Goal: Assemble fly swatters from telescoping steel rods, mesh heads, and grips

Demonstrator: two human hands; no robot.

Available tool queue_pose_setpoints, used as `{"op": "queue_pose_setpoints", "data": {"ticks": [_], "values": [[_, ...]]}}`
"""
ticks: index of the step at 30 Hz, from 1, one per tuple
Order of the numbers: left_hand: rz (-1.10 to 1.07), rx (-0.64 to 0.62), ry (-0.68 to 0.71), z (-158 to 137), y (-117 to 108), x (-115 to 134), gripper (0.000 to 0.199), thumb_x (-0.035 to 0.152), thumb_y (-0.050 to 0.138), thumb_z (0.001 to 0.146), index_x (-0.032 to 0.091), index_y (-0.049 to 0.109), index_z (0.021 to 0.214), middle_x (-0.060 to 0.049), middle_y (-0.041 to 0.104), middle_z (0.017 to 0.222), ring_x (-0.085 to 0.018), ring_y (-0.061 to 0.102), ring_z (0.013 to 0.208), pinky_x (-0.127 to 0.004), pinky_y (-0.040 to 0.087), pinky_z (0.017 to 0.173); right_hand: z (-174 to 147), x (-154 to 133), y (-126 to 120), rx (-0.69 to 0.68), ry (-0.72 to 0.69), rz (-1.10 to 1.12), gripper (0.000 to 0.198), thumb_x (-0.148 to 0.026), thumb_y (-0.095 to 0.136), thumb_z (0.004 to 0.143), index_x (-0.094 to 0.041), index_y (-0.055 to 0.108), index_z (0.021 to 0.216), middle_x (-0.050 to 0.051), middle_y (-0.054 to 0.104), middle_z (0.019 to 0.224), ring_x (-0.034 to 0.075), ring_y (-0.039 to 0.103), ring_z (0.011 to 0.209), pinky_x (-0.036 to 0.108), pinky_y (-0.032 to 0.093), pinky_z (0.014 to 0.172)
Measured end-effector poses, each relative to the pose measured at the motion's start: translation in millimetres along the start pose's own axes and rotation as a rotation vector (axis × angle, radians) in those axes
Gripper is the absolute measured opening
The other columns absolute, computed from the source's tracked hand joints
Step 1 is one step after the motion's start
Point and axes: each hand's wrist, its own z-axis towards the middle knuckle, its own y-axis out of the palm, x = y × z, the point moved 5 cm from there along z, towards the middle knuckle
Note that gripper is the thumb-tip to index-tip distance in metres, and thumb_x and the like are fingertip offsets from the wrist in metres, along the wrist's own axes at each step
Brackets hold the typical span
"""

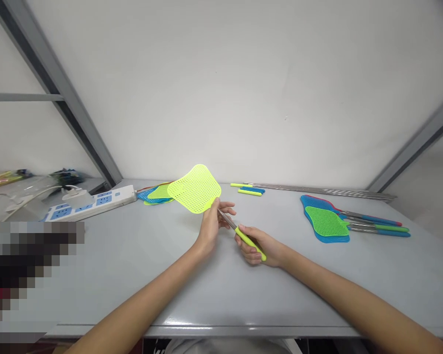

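Observation:
A yellow-green fly swatter with a perforated square head, a metal rod and a yellow-green grip is held slantwise above the table. My right hand is closed around its grip. At the neck, my left hand holds it with the thumb against the base of the head, the other fingers loosely spread behind the rod. Behind the held head lie loose blue and yellow-green swatter heads. To the right rests a pile of swatters with rods and grips, a green one on top of blue ones.
Loose yellow-green and blue grips lie by the back wall, beside a bundle of metal rods. A white power strip with a plug and cables stands at the left. The grey table has its front edge near me.

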Motion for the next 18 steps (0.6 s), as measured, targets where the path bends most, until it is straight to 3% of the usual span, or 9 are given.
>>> {"op": "queue_pose_setpoints", "data": {"ticks": [9,12,18], "values": [[-0.154,0.057,0.024,4,-4,3,0.033,0.039,0.043,0.072,0.016,0.053,0.093,-0.003,0.055,0.077,-0.01,0.05,0.062,-0.02,0.04,0.046,-4,-15,-15,0.028,-0.062,-0.032,0.028,-0.036,0.036,0.08,-0.013,0.052,0.082,-0.005,0.034,0.047,0.003,0.026,0.034,0.017,0.02,0.034],[-0.205,0.081,0.057,6,-7,9,0.029,0.037,0.045,0.07,0.016,0.052,0.089,-0.004,0.056,0.082,-0.011,0.052,0.061,-0.02,0.04,0.046,-6,-23,-27,0.079,-0.083,-0.043,0.026,-0.035,0.039,0.078,-0.013,0.052,0.084,-0.004,0.037,0.049,0.003,0.029,0.035,0.017,0.021,0.035],[-0.229,0.24,0.202,13,-26,25,0.025,0.035,0.047,0.069,0.017,0.052,0.086,-0.004,0.054,0.091,-0.014,0.053,0.071,-0.02,0.041,0.046,-13,-40,-54,0.196,-0.165,-0.075,0.023,-0.032,0.042,0.077,-0.013,0.053,0.082,0.0,0.049,0.056,0.003,0.029,0.035,0.017,0.021,0.034]]}}
